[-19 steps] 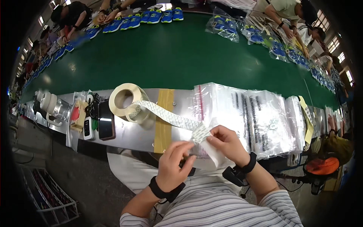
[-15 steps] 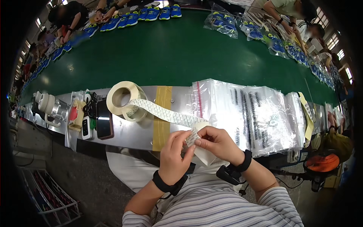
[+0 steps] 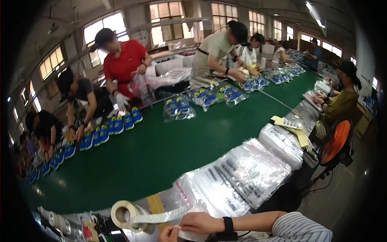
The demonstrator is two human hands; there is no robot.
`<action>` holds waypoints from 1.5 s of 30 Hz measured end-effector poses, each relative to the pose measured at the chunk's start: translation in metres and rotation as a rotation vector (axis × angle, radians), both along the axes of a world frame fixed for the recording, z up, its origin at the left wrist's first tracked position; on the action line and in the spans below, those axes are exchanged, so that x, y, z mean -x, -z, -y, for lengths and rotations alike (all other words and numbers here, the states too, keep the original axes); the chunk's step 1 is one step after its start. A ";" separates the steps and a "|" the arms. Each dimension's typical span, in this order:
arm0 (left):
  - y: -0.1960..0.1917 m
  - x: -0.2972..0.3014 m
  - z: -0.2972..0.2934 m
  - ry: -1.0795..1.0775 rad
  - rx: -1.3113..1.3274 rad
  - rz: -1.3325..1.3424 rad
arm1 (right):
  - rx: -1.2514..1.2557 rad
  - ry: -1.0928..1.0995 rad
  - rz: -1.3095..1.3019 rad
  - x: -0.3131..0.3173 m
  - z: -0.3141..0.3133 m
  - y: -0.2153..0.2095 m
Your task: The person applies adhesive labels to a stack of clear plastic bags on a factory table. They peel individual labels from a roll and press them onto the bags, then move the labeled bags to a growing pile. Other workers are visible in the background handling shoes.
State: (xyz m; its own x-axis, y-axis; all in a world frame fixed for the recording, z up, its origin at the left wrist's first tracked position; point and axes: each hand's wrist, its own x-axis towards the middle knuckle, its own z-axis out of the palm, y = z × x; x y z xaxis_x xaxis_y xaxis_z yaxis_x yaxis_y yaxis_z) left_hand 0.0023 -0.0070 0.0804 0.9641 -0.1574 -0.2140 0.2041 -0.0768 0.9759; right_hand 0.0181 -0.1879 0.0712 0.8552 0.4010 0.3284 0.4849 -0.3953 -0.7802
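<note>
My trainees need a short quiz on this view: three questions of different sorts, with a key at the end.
1. True or false: the thick off-white label roll lies to the left of the flat, clear plastic bags with dark print.

2. What lines the far side of the long green work surface?
A) Tall red rubber boots
B) Blue shoes with lime-green trim
C) Round brown wicker baskets

3. Fill in the blank: the person's right hand is at the near end of the patterned white paper strip, with a ___ band around its wrist.

Key: 1. True; 2. B; 3. black.
</note>
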 end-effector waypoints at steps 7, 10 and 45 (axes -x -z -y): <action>-0.019 -0.001 -0.022 -0.521 -0.158 0.348 | -0.243 0.260 -0.010 -0.029 -0.003 0.010; -0.019 0.005 -0.007 -0.030 -0.188 0.612 | -0.285 0.335 -0.159 -0.056 0.001 0.003; 0.048 0.009 0.025 0.747 -0.676 0.828 | 0.434 0.652 0.022 -0.008 0.040 0.062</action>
State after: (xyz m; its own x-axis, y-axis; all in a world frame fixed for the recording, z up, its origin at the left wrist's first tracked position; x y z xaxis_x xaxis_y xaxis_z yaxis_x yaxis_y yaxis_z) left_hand -0.0065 -0.0325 0.0320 0.5741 -0.8049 0.1502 -0.7406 -0.4322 0.5146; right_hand 0.0256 -0.2278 0.0091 0.9574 -0.0839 0.2764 0.0632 -0.8729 -0.4838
